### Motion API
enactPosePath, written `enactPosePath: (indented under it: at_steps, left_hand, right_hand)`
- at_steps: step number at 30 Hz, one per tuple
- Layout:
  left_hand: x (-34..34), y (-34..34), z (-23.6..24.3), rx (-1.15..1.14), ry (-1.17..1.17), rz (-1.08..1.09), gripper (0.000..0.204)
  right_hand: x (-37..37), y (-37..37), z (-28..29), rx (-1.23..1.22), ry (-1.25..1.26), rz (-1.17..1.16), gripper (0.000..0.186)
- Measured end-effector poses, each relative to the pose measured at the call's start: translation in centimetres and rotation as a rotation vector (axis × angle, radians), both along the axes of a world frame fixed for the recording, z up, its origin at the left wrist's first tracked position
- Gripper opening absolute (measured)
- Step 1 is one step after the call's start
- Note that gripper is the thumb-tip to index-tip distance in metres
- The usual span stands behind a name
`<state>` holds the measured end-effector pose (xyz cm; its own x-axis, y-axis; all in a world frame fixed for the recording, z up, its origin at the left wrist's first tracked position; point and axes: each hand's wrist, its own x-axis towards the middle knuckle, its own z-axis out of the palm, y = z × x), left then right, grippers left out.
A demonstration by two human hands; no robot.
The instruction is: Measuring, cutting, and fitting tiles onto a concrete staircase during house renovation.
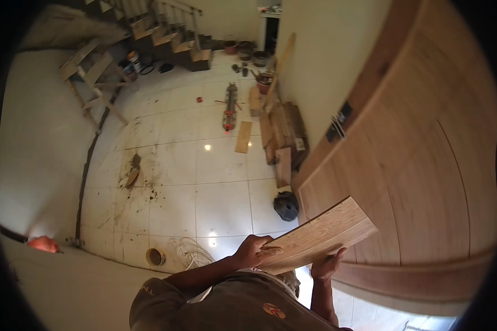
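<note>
A wood-grain plank (320, 229), light brown and rectangular, is held aslant in front of my body, its far end up to the right. My left hand (251, 252) is closed on its left end, thumb lying over the top face. Under the near edge, further right, my right hand (327, 265) grips the plank with its fingers partly hidden beneath. On the floor ahead lies a tile cutter (230, 107) with a long rail and orange-red parts. A shorter wood-grain piece (243, 137) lies flat just in front of it.
Right of me stands a wooden door (419, 182) with a metal handle (338, 122). Stacked boxes (284, 129) and a black bag (286, 206) line the wall. At left are a wooden trestle (96, 80), debris (132, 171), a round tub (155, 256) and coiled cable (193, 254). Stairs (165, 33) rise behind.
</note>
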<state>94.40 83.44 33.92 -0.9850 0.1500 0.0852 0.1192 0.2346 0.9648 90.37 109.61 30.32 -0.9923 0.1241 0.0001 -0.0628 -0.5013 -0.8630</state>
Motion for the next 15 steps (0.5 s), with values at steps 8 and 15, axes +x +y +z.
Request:
enactPosePath:
  at_steps: [8, 15]
  left_hand:
    - [-9.5, -9.6, -1.8, -0.211, -0.415, 0.316, 0.053]
    - [-20.9, -20.2, 0.8, -0.307, -0.529, 0.642, 0.048]
  right_hand:
    - [-18.7, -11.5, -4.2, -0.283, -0.148, 0.398, 0.07]
    - [-36.8, -26.0, -7.9, -0.363, -0.368, 0.583, 0.073]
